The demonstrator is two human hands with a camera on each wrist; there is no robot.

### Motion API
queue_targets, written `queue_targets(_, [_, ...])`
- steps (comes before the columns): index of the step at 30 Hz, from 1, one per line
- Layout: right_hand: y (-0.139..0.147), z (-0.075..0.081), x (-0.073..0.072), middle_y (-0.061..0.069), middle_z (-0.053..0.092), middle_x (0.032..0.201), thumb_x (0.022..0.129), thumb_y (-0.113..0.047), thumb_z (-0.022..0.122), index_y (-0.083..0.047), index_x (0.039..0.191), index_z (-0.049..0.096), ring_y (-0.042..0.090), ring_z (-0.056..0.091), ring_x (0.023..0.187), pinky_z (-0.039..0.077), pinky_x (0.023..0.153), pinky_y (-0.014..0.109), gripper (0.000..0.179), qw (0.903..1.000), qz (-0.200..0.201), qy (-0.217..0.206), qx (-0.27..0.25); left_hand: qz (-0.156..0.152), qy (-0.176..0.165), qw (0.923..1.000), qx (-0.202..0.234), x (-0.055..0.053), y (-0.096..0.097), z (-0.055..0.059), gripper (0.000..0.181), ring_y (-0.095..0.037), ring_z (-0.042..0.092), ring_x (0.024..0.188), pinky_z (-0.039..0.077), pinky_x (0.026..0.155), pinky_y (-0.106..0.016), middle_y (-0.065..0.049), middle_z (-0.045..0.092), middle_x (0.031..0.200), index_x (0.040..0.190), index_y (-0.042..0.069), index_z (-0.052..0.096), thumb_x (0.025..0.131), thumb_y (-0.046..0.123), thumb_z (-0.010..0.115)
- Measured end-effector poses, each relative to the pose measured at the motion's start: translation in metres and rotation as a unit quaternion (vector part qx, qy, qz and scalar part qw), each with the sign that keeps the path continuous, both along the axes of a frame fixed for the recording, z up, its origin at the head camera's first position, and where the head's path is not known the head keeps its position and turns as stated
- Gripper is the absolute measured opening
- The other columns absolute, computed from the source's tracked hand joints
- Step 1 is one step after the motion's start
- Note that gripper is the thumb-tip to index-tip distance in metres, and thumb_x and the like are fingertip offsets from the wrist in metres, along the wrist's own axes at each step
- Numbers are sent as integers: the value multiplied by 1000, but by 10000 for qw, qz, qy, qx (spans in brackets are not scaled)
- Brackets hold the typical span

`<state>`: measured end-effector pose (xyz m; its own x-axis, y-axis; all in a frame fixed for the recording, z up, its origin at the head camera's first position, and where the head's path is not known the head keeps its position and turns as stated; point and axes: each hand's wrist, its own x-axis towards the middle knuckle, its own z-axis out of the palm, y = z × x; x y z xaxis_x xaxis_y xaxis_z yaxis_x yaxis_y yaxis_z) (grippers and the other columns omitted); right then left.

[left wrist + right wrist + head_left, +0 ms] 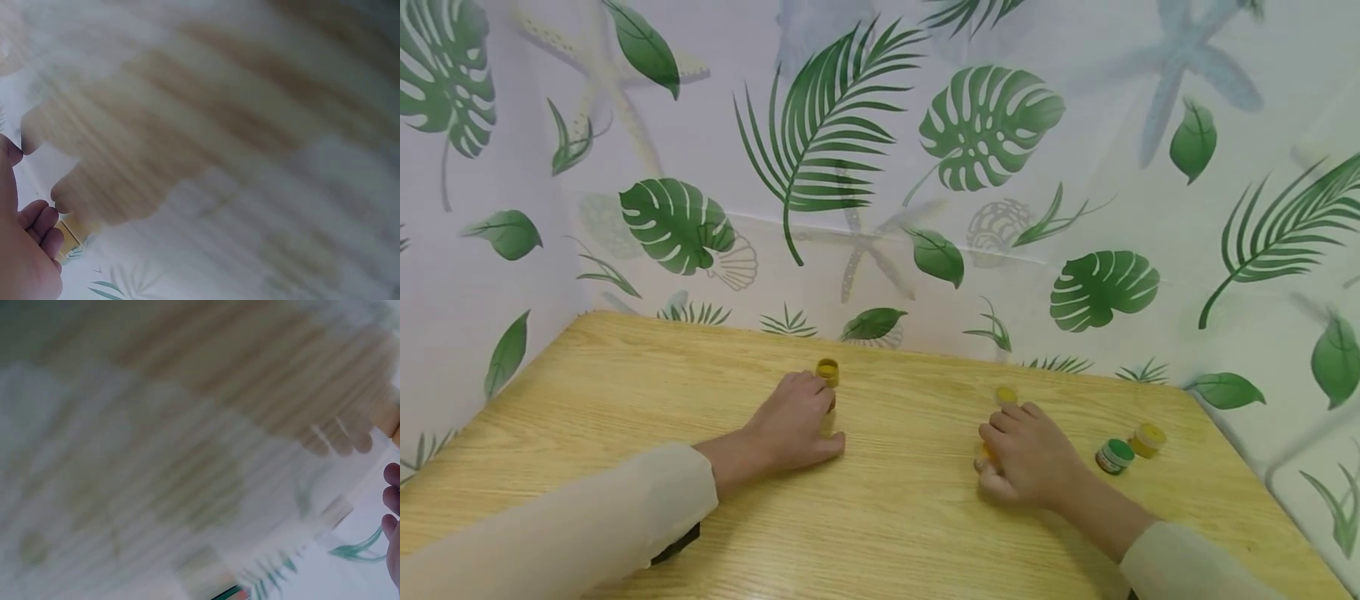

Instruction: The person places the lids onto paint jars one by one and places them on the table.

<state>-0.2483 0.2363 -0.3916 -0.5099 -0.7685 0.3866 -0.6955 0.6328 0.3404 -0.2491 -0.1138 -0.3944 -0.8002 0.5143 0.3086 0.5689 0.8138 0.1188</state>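
My left hand (793,421) rests on the wooden table with its thumb spread away from the fingers. Just beyond its fingertips stands a small open paint jar (827,372) with yellow-brown contents; whether the fingers touch it is hard to tell. The left wrist view shows the loosely bent fingers beside a yellow jar (69,239). Farther right, my right hand (1033,458) holds a small orange-yellow jar (987,455), mostly hidden by fingers and thumb. A yellow round piece (1006,395), perhaps a lid or jar, lies just past those fingers.
Right of the right hand stand a green-topped jar (1115,456) and a yellow-topped jar (1147,440), side by side. Behind the glossy wooden table (895,533) hangs a leaf-patterned cloth (880,167). Table reflections blur most of both wrist views.
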Motion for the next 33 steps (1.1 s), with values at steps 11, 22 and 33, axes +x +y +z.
queue_targets(11, [42, -1, 0, 1, 56, 72, 77, -29, 46, -15, 71, 51, 20, 46, 70, 37, 66, 36, 15, 9993, -30, 370, -15, 311, 133, 9992, -196, -6, -10, 0, 35, -27, 54, 91, 42, 95, -45, -9, 65, 97, 91, 3, 65, 83, 37, 64])
queue_targets(22, [72, -3, -3, 2, 59, 77, 80, -26, 47, -16, 72, 53, 23, 46, 75, 36, 70, 39, 14, 9957, -919, 90, -112, 915, -95, 9957, -99, -20, -13, -2, 40, -28, 54, 88, 41, 94, -47, -9, 62, 88, 87, 2, 64, 83, 42, 65])
queue_targets(33, [76, 5, -1, 14, 66, 101, 89, -20, 55, -5, 105, 66, 34, 56, 98, 42, 84, 53, 24, 9706, -2333, -551, 237, 1313, -502, 9900, 136, -37, -9, -1, 41, -27, 50, 82, 41, 88, -46, -8, 55, 81, 84, 3, 58, 84, 44, 64])
